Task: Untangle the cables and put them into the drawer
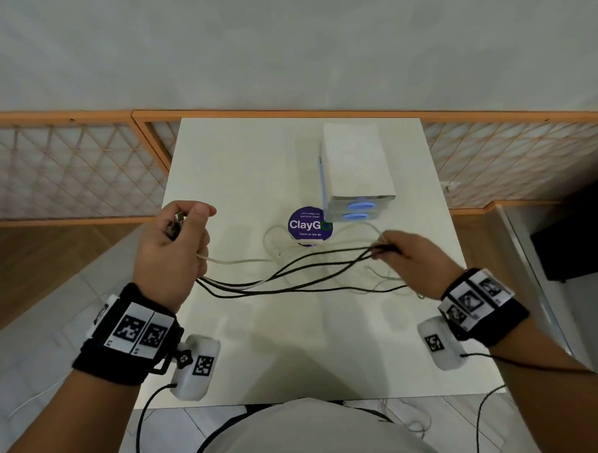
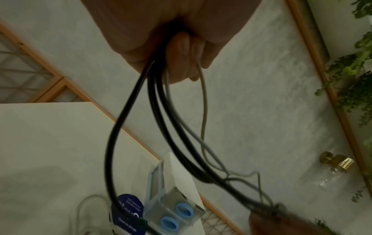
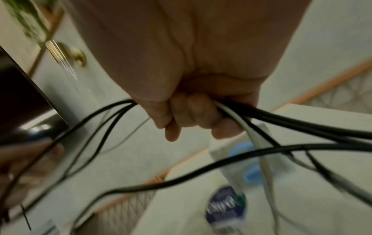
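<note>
The left hand (image 1: 171,251) is raised over the left edge of the table (image 1: 237,343), its fingers (image 2: 179,52) curled into a fist around one end of the bundle of cables (image 1: 288,277); a metal USB plug (image 1: 179,217) pokes up from the top of the fist. From the bottom of that fist, in the left wrist view, three black cables (image 2: 112,143) and two pale grey-white ones (image 2: 204,103) hang out and run off toward the other hand. The strands sag across the gap between the hands, crossing one another — not yet separated. A white loop (image 1: 273,240) lies on the table behind them.

At the middle of the table is a round purple sticker (image 1: 308,225) reading "ClayGo", with "Let's keep our pantries clean" above it and "Clean as you go" below. Just beside it to the right stands the small drawer unit (image 1: 356,170): a white top, clear fronts, two drawers stacked, each with one blue oval pull (image 1: 362,205) — both are pushed in.

The right hand (image 1: 416,262) holds the far end of the bundle above the table, fingers (image 3: 193,114) closed around several black strands and one white one; its view is blurred. Each wrist carries a black band (image 1: 128,335) with square printed markers.
</note>
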`<state>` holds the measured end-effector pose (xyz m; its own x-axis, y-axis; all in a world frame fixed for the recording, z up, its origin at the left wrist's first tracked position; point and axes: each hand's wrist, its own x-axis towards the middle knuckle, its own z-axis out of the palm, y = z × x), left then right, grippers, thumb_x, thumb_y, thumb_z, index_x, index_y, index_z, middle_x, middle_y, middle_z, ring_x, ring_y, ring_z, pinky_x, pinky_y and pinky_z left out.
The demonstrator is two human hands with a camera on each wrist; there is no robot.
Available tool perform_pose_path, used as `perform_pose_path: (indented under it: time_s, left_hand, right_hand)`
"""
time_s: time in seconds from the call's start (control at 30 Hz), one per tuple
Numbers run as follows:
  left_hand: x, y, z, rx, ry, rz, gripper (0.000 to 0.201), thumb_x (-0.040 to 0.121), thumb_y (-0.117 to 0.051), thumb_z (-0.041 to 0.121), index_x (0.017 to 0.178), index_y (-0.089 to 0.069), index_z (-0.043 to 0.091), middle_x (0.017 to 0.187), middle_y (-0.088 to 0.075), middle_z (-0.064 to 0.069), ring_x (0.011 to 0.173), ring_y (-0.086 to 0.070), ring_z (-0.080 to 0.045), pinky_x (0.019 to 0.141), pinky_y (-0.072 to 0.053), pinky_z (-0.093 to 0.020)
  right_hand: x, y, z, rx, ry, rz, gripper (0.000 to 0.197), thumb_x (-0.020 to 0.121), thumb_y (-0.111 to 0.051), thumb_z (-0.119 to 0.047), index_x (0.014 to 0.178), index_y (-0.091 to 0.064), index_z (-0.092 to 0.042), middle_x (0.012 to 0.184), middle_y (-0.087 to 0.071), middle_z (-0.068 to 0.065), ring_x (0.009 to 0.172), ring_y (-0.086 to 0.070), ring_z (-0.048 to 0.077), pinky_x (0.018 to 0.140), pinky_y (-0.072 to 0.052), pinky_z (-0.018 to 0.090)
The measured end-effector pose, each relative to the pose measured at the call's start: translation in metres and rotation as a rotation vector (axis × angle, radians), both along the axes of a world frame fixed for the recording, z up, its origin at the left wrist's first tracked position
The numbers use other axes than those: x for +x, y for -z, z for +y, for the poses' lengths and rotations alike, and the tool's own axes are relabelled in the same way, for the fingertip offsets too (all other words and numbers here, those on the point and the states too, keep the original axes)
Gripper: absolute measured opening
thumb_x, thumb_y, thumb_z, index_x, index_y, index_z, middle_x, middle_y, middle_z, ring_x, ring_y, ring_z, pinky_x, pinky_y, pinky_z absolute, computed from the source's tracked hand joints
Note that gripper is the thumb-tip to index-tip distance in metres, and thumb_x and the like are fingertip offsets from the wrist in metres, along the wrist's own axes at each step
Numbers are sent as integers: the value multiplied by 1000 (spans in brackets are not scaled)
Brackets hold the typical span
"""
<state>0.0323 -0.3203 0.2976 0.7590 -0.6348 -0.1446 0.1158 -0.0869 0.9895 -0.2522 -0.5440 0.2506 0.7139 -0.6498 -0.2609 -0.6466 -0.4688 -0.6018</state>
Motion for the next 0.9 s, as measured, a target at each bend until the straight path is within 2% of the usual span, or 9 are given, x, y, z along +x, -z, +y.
perform_pose_path:
  time_s: [0.13,0.2,0.33,0.5,0.57,0.67,0.77,0.8,0.9]
  left_hand:
    - [-3,4,-5,11,22,35,14,104,-60,27,96,-67,18,54,-41,12,43,-31,-6,41,-25,-18]
    - [-4,5,-7,11,29,33,13,103,-62,27,98,-68,17,54,-41,12,43,-32,-6,41,-26,-18]
    - [-3,0,-13,-14,13,17,12,103,-63,28,99,-68,17,55,-42,10,44,-31,-8,41,-25,-18]
    - [5,-18,-14,-78,-27,23,10,102,-65,28,98,-70,21,56,-47,9,46,-37,-10,43,-27,-19]
    - [6,-25,-13,-110,-28,36,10,101,-65,28,98,-71,21,56,-47,9,46,-37,-11,43,-26,-19]
    - [5,-30,-12,-135,-13,56,10,102,-64,27,98,-70,21,55,-44,9,46,-34,-11,44,-24,-20]
    - [0,-25,-11,-114,4,73,10,101,-65,27,100,-69,18,56,-43,8,46,-32,-11,44,-22,-20]
    - [-2,-23,-11,-108,12,89,10,101,-65,27,100,-68,17,56,-42,8,46,-30,-11,45,-21,-21]
    - [-9,-15,-8,-68,42,126,10,102,-63,24,100,-68,15,55,-39,8,45,-26,-11,45,-17,-22]
  right_hand:
    - [18,-78,-6,-88,9,-159,8,100,-62,-22,94,-68,-21,82,-69,2,68,-61,19,61,-47,31]
    - [23,-110,-5,-128,14,-234,6,98,-65,-20,95,-68,-25,79,-67,-4,59,-57,8,49,-44,17]
    - [33,-132,-4,-166,-10,-267,6,97,-67,-25,102,-65,-28,76,-66,-12,56,-57,4,48,-44,11]
    - [30,-91,-16,-56,-67,-84,12,94,-66,-22,104,-64,-29,78,-68,-23,60,-58,0,51,-45,12]
    - [27,-67,-17,-27,-119,19,17,93,-67,-15,106,-65,-26,83,-68,-22,65,-58,-5,60,-44,14]
    - [20,-25,-7,28,-174,190,23,91,-67,-10,110,-66,-22,93,-65,-16,86,-60,9,73,-43,18]
    - [11,11,6,173,-233,300,29,82,-66,-25,110,-63,-33,104,-72,-6,96,-68,25,84,-56,37]
    - [8,16,9,281,-256,311,39,78,-64,-29,117,-62,-34,110,-73,-8,101,-70,24,85,-59,38]
    - [7,20,9,638,-244,206,58,82,-60,-18,139,-58,-25,132,-69,-12,119,-65,5,91,-51,16]
